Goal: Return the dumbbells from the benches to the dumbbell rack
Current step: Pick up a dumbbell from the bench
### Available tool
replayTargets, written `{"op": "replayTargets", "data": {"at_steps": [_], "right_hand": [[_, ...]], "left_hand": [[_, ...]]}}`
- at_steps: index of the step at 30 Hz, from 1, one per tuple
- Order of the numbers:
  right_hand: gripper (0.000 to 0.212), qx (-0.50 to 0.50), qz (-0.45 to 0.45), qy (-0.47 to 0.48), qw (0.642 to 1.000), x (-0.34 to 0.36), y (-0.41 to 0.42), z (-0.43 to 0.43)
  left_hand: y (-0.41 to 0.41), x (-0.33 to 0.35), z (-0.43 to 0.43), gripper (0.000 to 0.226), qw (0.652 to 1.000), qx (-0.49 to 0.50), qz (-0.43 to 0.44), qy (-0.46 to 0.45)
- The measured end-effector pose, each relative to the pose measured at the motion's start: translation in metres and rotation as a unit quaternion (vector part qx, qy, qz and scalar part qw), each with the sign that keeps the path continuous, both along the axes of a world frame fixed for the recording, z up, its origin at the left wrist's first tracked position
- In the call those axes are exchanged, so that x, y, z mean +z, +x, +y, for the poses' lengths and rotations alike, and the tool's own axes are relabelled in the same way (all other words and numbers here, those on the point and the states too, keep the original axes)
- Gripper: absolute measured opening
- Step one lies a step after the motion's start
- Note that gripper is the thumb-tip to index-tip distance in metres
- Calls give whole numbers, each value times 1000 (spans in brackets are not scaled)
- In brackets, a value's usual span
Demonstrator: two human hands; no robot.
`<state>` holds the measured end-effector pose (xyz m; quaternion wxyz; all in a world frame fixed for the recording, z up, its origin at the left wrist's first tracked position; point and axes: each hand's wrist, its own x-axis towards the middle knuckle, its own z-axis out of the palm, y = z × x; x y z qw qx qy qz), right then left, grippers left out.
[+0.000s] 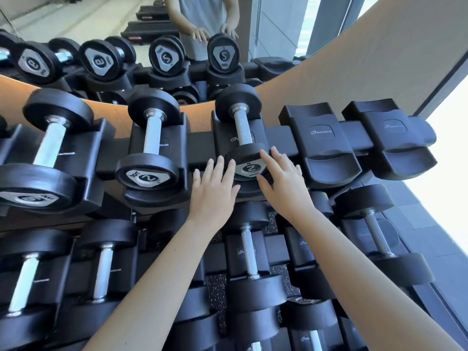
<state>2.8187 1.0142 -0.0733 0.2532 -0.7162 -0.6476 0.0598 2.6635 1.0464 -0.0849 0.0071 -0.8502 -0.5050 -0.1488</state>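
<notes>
A small black dumbbell (241, 127) marked 2 lies in a cradle on the top tier of the dumbbell rack (278, 140). Both hands flank its near head. My left hand (214, 191) lies with straight fingers against the left side of that head. On the right side, my right hand (282, 182) rests with its fingers spread and relaxed, the fingertips over the head's top edge. Neither hand curls round the dumbbell. A second dumbbell marked 2 (152, 145) sits in the cradle to the left.
Two vacant black cradles (321, 138) (391, 133) stand to the right on the top tier. Larger dumbbells (48, 150) fill the left side and the lower tier (249, 254). A mirror (152, 41) behind the rack reflects the dumbbells and a person.
</notes>
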Motion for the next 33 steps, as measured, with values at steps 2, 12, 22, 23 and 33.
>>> {"op": "replayTargets", "data": {"at_steps": [2,12,22,23,33], "right_hand": [[52,-2,-11,-12,1000,0,-4,-15],[50,6,-118,-21,993,-20,-45,-100],[46,20,-163,9,986,-35,-86,-151],[46,25,-163,15,986,-35,-88,-155],[45,139,-141,48,979,-47,-90,-198]], "left_hand": [[-5,-4,-15,52,1000,2,-4,18],[-43,-22,-103,46,997,41,-72,-2],[-73,-34,-158,47,995,50,-81,-12],[-74,-35,-163,47,996,52,-78,-5],[-79,-44,-235,46,986,153,-66,-1]]}}
